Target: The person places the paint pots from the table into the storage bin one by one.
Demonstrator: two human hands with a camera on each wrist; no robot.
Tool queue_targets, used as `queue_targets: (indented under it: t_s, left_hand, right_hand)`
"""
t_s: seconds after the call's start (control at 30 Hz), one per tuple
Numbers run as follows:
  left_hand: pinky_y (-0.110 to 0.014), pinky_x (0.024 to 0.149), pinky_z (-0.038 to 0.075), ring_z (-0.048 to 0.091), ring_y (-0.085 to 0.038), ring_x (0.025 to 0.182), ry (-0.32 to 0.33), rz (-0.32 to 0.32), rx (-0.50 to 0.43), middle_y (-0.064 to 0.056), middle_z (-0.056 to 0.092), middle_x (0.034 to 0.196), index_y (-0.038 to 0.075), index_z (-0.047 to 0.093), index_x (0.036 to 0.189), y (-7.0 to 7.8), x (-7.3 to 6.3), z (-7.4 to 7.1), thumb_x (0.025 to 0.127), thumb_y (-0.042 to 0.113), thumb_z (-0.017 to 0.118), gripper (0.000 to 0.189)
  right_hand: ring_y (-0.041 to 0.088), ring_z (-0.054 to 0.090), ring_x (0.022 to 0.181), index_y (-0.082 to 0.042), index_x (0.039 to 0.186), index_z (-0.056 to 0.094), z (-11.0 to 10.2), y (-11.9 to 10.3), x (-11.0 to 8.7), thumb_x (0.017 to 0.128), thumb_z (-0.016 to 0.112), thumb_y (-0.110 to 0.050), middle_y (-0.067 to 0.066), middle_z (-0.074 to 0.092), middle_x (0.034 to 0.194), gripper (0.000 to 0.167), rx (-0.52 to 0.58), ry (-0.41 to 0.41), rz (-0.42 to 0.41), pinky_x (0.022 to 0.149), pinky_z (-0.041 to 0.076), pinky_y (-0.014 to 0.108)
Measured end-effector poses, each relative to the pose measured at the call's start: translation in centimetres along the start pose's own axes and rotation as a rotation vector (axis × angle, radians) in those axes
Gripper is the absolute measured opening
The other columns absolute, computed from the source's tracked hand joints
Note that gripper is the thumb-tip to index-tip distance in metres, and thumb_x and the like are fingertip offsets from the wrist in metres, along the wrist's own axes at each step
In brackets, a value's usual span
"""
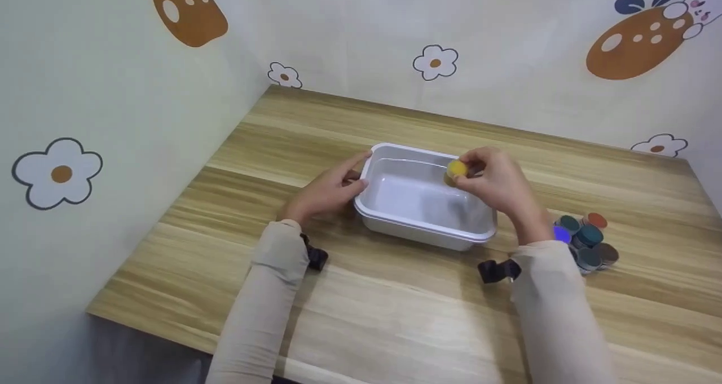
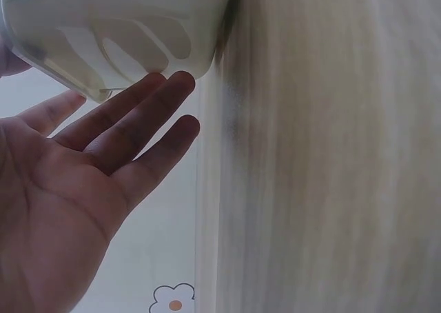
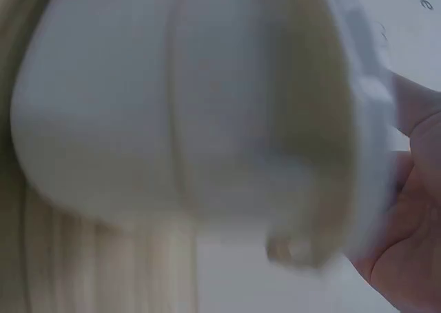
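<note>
A white plastic tub [image 1: 409, 195] sits on the wooden table. My left hand [image 1: 330, 189] rests against its left end, thumb and forefinger at the rim. In the left wrist view that hand's fingers [image 2: 141, 130] are spread and nearly straight, their tips on or near the tub's outer side. Above the right part of the tub, my right hand [image 1: 496, 178] pinches a small jar with a yellow lid [image 1: 457, 168] between thumb and fingers. The right wrist view is blurred; the tub [image 3: 124, 120] hides the fingertips and the jar there.
To the right of the tub, beside my right forearm, stands a cluster of several small jars [image 1: 588, 236] with green, blue, brown and orange-red lids. The sleeve hides part of it. Patterned wall coverings [image 1: 361, 34] border the table [image 1: 225, 248] at the back and sides.
</note>
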State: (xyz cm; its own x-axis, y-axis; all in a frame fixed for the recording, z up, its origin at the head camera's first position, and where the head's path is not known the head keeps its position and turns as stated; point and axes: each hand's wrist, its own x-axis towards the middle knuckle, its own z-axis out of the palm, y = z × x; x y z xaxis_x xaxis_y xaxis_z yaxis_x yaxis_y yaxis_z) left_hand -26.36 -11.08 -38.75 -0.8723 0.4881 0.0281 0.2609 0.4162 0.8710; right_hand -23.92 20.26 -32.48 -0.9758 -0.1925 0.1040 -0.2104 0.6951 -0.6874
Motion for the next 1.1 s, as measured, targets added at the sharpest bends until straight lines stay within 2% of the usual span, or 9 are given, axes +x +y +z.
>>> queue_targets:
  t_s: [0.2,0.4,0.6,0.8,0.9,1.03,1.1]
  left_hand:
    - [-0.039,0.106,0.046,0.057,-0.027,0.126,-0.004,0.018,-0.010,-0.021,0.057,0.137,0.020,0.029,0.158,-0.1,0.1,0.1,0.100,0.022,0.055,0.063]
    - [-0.039,0.106,0.046,0.056,-0.027,0.126,-0.002,0.011,0.002,-0.021,0.056,0.138,0.022,0.029,0.158,0.0,0.1,0.2,0.100,0.023,0.054,0.062]
    - [-0.039,0.107,0.045,0.056,-0.026,0.126,0.005,-0.005,0.008,-0.019,0.058,0.137,0.026,0.029,0.157,0.0,-0.2,-0.1,0.100,0.026,0.055,0.063]
    - [-0.039,0.106,0.045,0.055,-0.024,0.127,0.007,-0.018,0.008,-0.015,0.056,0.140,0.029,0.029,0.157,0.0,-0.3,-0.3,0.100,0.028,0.054,0.062]
    - [-0.038,0.106,0.045,0.054,-0.021,0.128,-0.002,-0.022,0.007,-0.012,0.055,0.142,0.031,0.029,0.157,-0.1,-0.3,-0.3,0.101,0.029,0.053,0.061]
    - [-0.037,0.106,0.045,0.053,-0.020,0.129,-0.016,-0.027,0.008,-0.011,0.054,0.143,0.034,0.029,0.157,-0.1,-0.3,-0.3,0.102,0.031,0.052,0.060]
    - [-0.037,0.106,0.045,0.053,-0.019,0.130,-0.016,-0.031,0.013,-0.011,0.053,0.145,0.036,0.029,0.156,-0.1,-0.4,-0.3,0.102,0.033,0.052,0.060]
  right_hand:
    - [0.019,0.059,0.082,0.007,0.101,0.070,3.5,-1.0,2.2,0.080,0.076,-0.010,0.013,0.068,0.090,0.027,-0.018,-0.049,-0.002,0.069,0.047,0.020]
    - [0.015,0.054,0.072,0.005,0.093,0.072,5.9,-2.2,3.7,0.077,0.079,-0.014,0.007,0.066,0.081,0.026,-0.048,-0.090,0.023,0.062,0.044,0.023]
    - [0.014,0.049,0.061,0.004,0.083,0.071,7.5,-3.7,4.8,0.076,0.079,-0.011,0.003,0.058,0.070,0.018,-0.089,-0.132,0.033,0.053,0.040,0.023]
    - [0.015,0.047,0.061,0.002,0.080,0.068,8.7,-4.6,5.6,0.078,0.076,-0.008,0.001,0.053,0.067,0.013,-0.126,-0.164,0.041,0.052,0.037,0.025]
    - [0.014,0.041,0.057,-0.001,0.074,0.062,9.1,-4.7,5.9,0.077,0.073,-0.008,-0.001,0.046,0.062,0.014,-0.142,-0.168,0.030,0.050,0.031,0.026]
    - [0.015,0.041,0.058,-0.001,0.077,0.062,9.4,-4.6,5.9,0.077,0.074,-0.009,0.000,0.046,0.063,0.014,-0.149,-0.165,0.018,0.051,0.031,0.028]
    - [0.017,0.045,0.061,0.000,0.084,0.066,9.5,-4.6,6.0,0.077,0.076,-0.011,0.002,0.051,0.068,0.016,-0.140,-0.164,0.020,0.053,0.035,0.028]
